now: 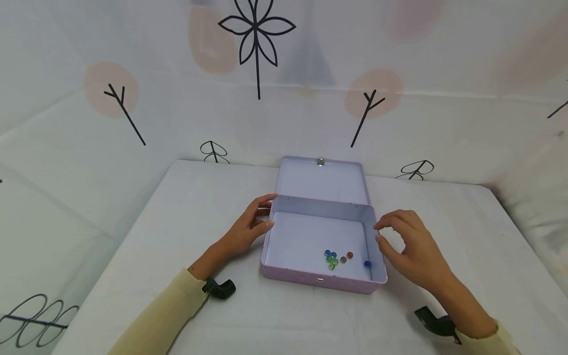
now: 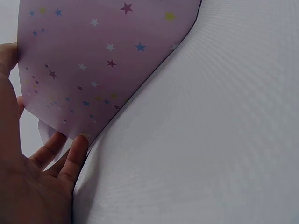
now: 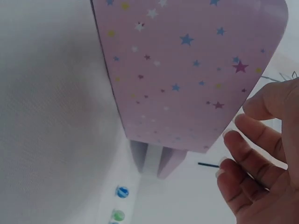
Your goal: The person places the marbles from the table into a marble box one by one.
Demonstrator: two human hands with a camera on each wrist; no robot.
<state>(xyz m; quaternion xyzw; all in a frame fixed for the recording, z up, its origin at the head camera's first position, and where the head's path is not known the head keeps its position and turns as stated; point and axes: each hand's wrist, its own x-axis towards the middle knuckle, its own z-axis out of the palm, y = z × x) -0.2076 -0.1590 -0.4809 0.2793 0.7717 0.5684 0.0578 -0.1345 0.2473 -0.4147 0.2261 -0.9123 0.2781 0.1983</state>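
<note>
A lilac tin box with small stars on its outside stands on the white-covered table, its lid thrown back. Inside, several glass marbles in blue, green, brown and red lie gathered toward the front right. A dark blue marble sits apart by the right wall. My left hand holds the box's left side, thumb at the rim and fingers against the outer wall. At the right rim hovers my right hand, fingers loosely bent and nothing between thumb and index finger.
Past the box, on the cloth, the right wrist view shows a blue marble and a green marble; my right hand hides that area in the head view. A patterned cloth backdrop rises behind the table.
</note>
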